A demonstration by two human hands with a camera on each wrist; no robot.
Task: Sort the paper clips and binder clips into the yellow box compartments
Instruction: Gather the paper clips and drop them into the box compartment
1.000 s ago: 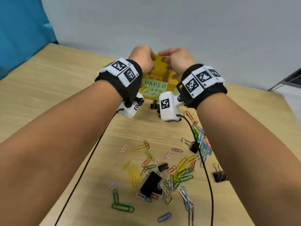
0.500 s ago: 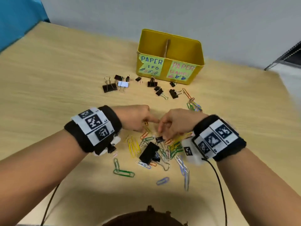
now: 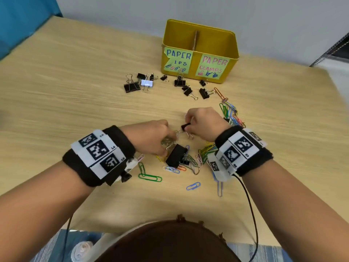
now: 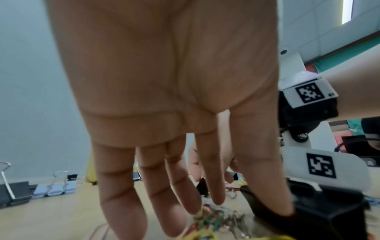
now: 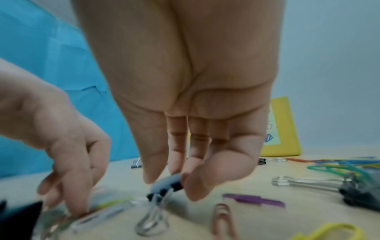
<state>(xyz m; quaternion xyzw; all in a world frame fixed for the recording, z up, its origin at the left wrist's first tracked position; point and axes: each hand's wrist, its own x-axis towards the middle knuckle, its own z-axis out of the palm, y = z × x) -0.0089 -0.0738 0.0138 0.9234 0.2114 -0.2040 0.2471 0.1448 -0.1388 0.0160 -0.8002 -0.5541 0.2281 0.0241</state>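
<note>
Both hands are down in the pile. Right hand (image 3: 204,123) pinches a small black binder clip (image 5: 167,184) between thumb and fingertips, its wire handles dangling just above the surface (image 3: 75,103). Left hand (image 3: 153,137) has its fingers spread and nearly straight, tips down among a tangle of coloured paper clips (image 4: 209,216), thumb pressing the big black binder clip (image 3: 175,155); whether it has actually gathered anything, I can't tell.

Yellow box (image 3: 200,52) stands well apart at the far side, its divider marking two compartments: the left labelled for paper clips, the right for paper clamps. Its floor is hidden from here, so no count of what's in.

Plenty left, by my reading: a row of binder clips (image 3: 132,86) lies just before the box, and paper clips are strewn under and around both wrists. Early going, I'd say.
</note>
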